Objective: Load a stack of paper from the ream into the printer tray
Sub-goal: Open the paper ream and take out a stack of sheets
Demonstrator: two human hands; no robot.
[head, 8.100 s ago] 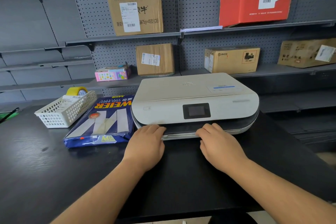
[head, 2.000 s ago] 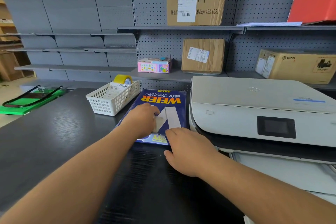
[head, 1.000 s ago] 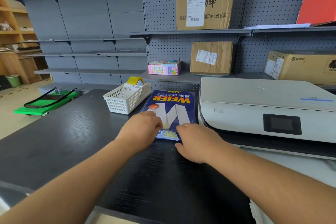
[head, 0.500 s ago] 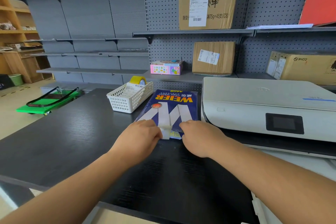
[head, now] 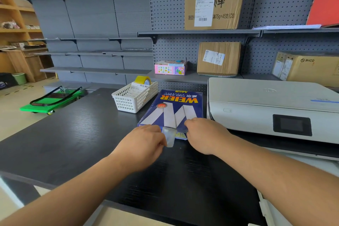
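Observation:
A blue ream of copy paper (head: 172,108) lies flat on the black table (head: 64,139), just left of the white printer (head: 271,104). My left hand (head: 141,148) pinches a strip of clear tape (head: 169,136) that is lifted off the ream's near end. My right hand (head: 205,135) presses down on the ream's near right corner. The printer's tray (head: 311,163) is pulled out at the lower right, pale inside, and only partly in view.
A white plastic basket (head: 134,97) with a yellow tape roll (head: 142,80) stands left of the ream. Grey shelves behind hold cardboard boxes (head: 218,58) and a pink box (head: 170,69). A green cart (head: 53,100) sits on the floor at left.
Since half a second ago my left hand has drawn the clear tape strip further off the ream's near end, toward me. My right hand stays on the ream's corner.

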